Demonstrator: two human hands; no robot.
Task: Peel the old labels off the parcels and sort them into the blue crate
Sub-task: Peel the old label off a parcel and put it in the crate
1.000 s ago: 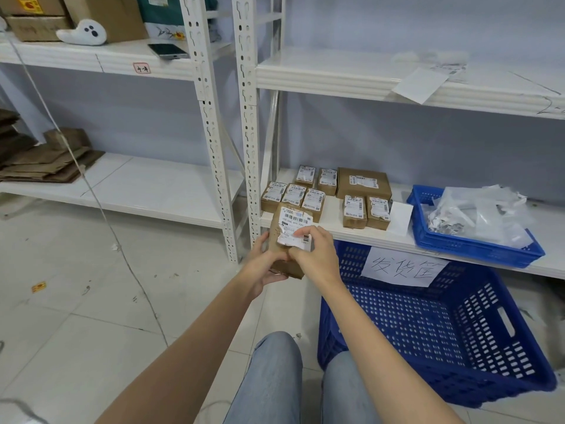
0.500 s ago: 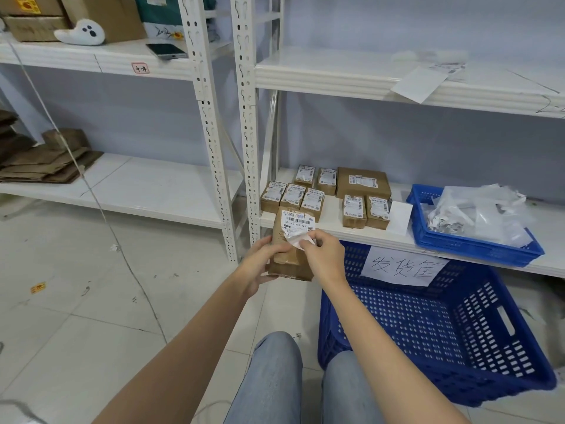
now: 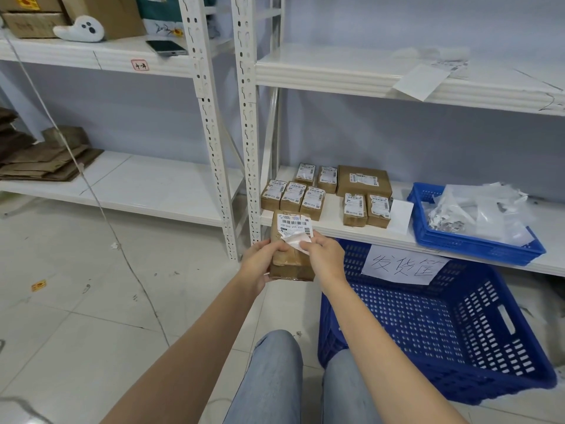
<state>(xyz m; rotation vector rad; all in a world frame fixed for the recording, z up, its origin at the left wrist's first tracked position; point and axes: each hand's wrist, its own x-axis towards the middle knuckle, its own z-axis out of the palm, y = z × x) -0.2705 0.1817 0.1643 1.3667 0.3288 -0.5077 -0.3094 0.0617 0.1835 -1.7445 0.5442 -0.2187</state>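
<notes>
Two hands are working on one brown parcel (image 3: 290,255), held up in the air in front of the shelf's front edge, just left of the blue crate (image 3: 434,325) standing on the floor. The left hand (image 3: 260,264) is gripping the parcel along its left side, fingers wrapped round it, steadying it. The right hand (image 3: 321,258) is pinching the lifted lower corner of the label (image 3: 295,229), whose white underside is showing where it is curling away from the cardboard; the upper part, with the barcode, is lying flat and looks stuck.

The parcel's long axis is running away from the person, near end low and far end tipped up toward the shelf. The freed corner is sitting at the near right of the label, so the peel probably needs to travel up and away along that long axis, toward the far left, with the left hand bracing against the pull. The right hand is the nearer one to the crate, which is lying to the right and below, its inside looking bare.

Eight more labelled parcels (image 3: 308,203) are waiting on the shelf near its front edge, beside a smaller blue tray (image 3: 477,243) holding crumpled white scraps.
</notes>
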